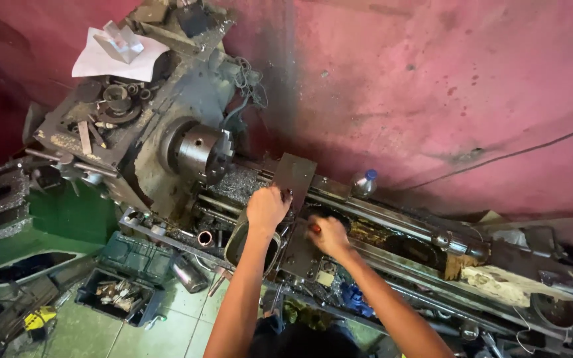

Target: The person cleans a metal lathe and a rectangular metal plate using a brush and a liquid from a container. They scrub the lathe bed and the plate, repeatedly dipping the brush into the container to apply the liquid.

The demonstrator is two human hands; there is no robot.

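I look down on a worn metal lathe (167, 119) standing against a pink wall. My left hand (266, 207) is closed around something at the tool post on the carriage, just below a dark flat steel plate (294, 178). My right hand (328, 235) grips a tool with a red-orange handle (314, 228) on the carriage beside it. The round steel chuck (200, 152) is to the left of both hands, with nothing visible clamped in it.
A plastic bottle with a blue cap (364, 183) stands behind the bed. White paper and a metal block (119, 48) lie on the headstock among small parts. A black tray of bits (117, 294) sits on the green tiled floor. Clutter covers the bed's right end (518, 278).
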